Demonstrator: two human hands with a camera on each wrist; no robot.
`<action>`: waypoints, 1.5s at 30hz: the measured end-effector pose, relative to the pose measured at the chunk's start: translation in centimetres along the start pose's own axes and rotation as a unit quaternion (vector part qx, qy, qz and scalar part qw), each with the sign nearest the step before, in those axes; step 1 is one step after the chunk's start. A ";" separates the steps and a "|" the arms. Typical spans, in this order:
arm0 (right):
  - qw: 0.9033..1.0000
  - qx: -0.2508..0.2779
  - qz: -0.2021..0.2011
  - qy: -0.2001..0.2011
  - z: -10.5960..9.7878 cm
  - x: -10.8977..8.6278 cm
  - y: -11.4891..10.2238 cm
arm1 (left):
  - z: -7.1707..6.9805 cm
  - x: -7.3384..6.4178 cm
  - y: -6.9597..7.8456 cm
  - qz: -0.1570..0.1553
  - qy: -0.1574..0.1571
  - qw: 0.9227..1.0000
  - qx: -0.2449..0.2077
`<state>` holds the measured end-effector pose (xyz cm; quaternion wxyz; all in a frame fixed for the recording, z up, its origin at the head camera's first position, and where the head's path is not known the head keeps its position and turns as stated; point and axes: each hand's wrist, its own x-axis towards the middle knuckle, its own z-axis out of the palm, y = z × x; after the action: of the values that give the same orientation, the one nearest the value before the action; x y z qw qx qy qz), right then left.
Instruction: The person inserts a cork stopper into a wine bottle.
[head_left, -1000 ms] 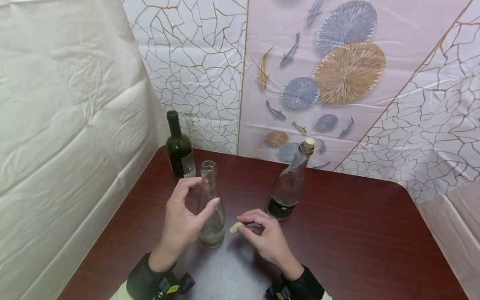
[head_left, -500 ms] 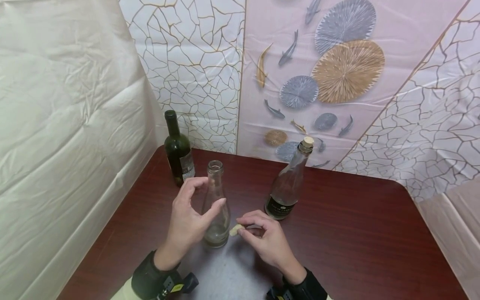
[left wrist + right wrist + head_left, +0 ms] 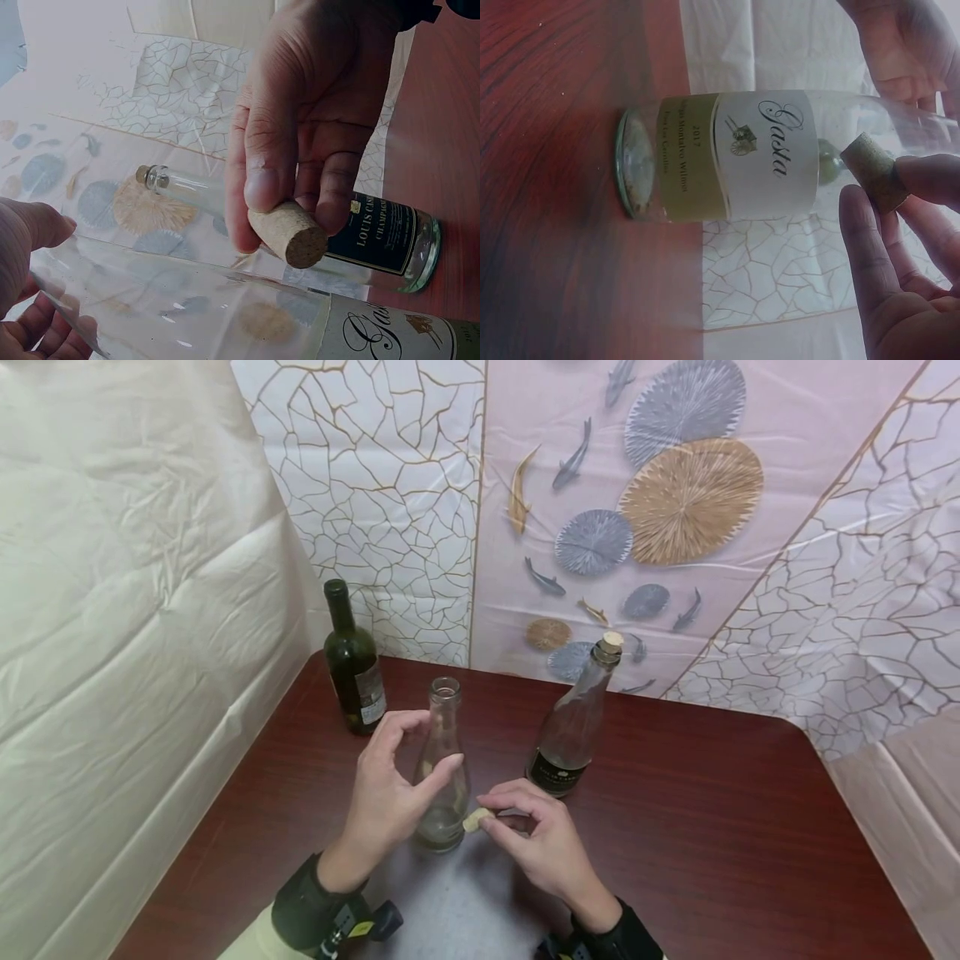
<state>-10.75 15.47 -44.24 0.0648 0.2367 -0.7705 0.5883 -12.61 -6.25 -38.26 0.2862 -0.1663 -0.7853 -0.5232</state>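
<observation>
My left hand (image 3: pixel 382 797) holds a clear glass wine bottle (image 3: pixel 442 822) by its shoulder, thumb on the near side. The bottle has no stopper in its mouth, and its white and olive label (image 3: pixel 769 150) shows in the right wrist view. Just to its right, my right hand (image 3: pixel 547 843) pinches a short tan cork (image 3: pixel 477 819) between thumb and fingers. In the left wrist view the cork (image 3: pixel 292 236) points its flat end outward, overlapping a black-labelled bottle behind. The cork is beside the lower part of the wine bottle, well below its mouth.
A clear champagne bottle (image 3: pixel 573 727) with a cork stopper (image 3: pixel 612 640) in its mouth stands behind my right hand. At the back left corner stands a dark green bottle (image 3: pixel 352 668). Cloth hangings (image 3: pixel 375 518) enclose the reddish-brown table (image 3: pixel 712 827) behind and at the sides.
My left hand and the clear wine bottle have moved right together, closer to the cork. The right hand keeps its pinch on the cork and has hardly moved.
</observation>
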 end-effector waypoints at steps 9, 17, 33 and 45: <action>1.000 -0.010 -0.010 0.000 -0.4 -0.2 -0.5 | 0.9 0.4 0.2 -0.019 -0.021 0.999 -0.027; 1.000 -0.006 -0.024 0.005 -0.7 -0.5 -0.8 | 1.8 0.9 0.3 -0.018 -0.030 0.999 -0.013; 0.999 -0.011 -0.035 0.016 -1.3 -0.9 -1.4 | 3.8 2.0 -0.1 0.012 -0.054 0.998 -0.030; 0.996 -0.072 -0.045 0.029 -2.2 -0.7 -2.4 | 3.8 2.0 -0.2 0.008 -0.063 0.997 -0.036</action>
<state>-9.50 17.22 -41.76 0.1304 0.2482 -0.7974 0.5344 -15.33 -2.92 -38.31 0.2346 -0.2149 -0.7812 -0.5371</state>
